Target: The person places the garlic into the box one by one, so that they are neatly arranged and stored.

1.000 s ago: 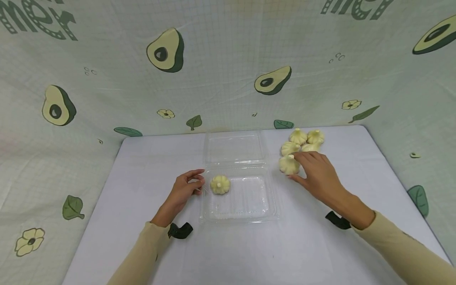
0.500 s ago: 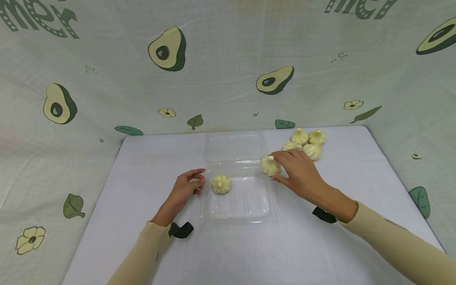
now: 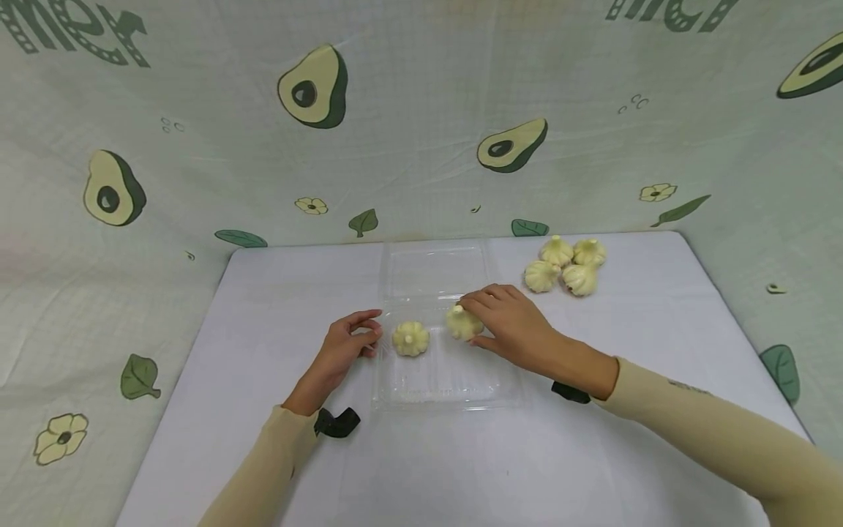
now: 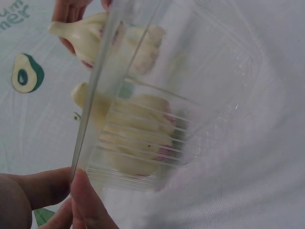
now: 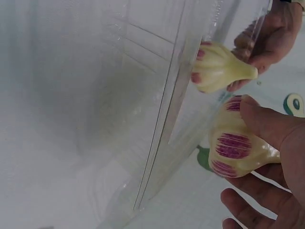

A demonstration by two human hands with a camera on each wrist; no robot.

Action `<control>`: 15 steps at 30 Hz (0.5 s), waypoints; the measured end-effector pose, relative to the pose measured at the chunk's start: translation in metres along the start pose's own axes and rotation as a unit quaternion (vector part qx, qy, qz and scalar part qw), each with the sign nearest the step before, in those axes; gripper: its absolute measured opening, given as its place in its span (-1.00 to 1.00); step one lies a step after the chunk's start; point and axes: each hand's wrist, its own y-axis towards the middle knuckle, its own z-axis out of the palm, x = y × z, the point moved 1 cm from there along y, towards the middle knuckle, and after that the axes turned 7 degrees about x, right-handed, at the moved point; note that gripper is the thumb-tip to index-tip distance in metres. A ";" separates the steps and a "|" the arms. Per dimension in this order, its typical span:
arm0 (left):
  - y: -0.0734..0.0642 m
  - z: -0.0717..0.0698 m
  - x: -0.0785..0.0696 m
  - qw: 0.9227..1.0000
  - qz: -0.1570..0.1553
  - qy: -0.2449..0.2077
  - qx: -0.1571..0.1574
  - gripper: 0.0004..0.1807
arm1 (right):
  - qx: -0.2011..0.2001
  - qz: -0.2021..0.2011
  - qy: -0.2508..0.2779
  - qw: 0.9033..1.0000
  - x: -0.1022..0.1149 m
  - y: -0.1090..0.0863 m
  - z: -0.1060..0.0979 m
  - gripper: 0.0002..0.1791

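My right hand [image 3: 516, 329] holds a garlic bulb [image 3: 462, 323] between thumb and fingers, above the right part of a clear plastic clamshell container [image 3: 454, 377]. Purple patches show on this bulb [image 5: 233, 143] in the right wrist view, and it is above the container's rim. Another garlic bulb [image 3: 411, 339] sits stem up inside the container, near its left wall. At that left side, my left hand [image 3: 342, 348] pinches the container's rim; its thumb and finger meet on the edge in the left wrist view. The container's lid [image 3: 435, 269] lies folded back behind it.
Several garlic bulbs [image 3: 556, 251] are grouped at the table's back right. A white cloth covers the table [image 3: 428, 468]. Behind it and along the sides hangs a pale curtain [image 3: 408, 110] printed with avocados. Black straps [image 3: 337, 423] are at both wrists.
The right hand has carried one garlic bulb leftward from the group at the back right to over the container. The left hand has stayed at the container's left rim.
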 end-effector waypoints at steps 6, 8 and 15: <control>0.000 0.000 -0.001 1.000 0.009 -0.002 0.010 -0.50 | 0.026 -0.033 -0.018 0.999 0.008 0.010 0.007 -0.33; 0.000 -0.001 0.000 1.000 0.011 -0.004 0.011 -0.50 | 0.029 -0.043 -0.023 0.998 0.009 0.012 0.010 -0.32; -0.001 0.000 0.000 1.000 0.008 -0.007 0.008 -0.50 | 0.040 -0.074 -0.060 0.995 0.012 0.017 0.024 -0.33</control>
